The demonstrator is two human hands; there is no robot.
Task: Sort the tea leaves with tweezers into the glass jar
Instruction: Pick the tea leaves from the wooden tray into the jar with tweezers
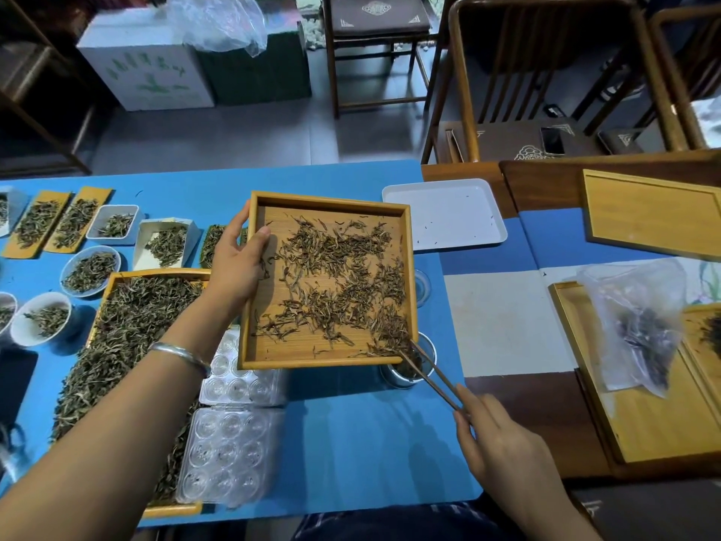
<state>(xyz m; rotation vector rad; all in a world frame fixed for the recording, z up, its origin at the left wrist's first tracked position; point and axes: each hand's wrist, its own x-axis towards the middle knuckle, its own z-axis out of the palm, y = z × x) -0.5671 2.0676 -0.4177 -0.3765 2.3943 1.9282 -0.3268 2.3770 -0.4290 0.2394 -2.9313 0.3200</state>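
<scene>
Tea leaves (335, 283) lay scattered across the square bamboo tray (249, 306) at the centre of the frame, the largest thing in play — held tilted above the blue table (351, 443) so its lower-right corner hung over the glass jar (409, 369). The left hand (234, 263) gripped the tray's left rim, thumb curled inside. Lower right, the right hand (503, 451) pinched the tweezers (429, 372), their tips reaching the leaves bunched at that corner. The step in hand looked like drawing leaves off the corner into the jar, which already held some dark leaf. Whether the tips held a leaf could not be told. Next — judging by the spread — more leaves needed raking toward the corner, keeping the tilt gentle so none spilled past the jar's mouth.
</scene>
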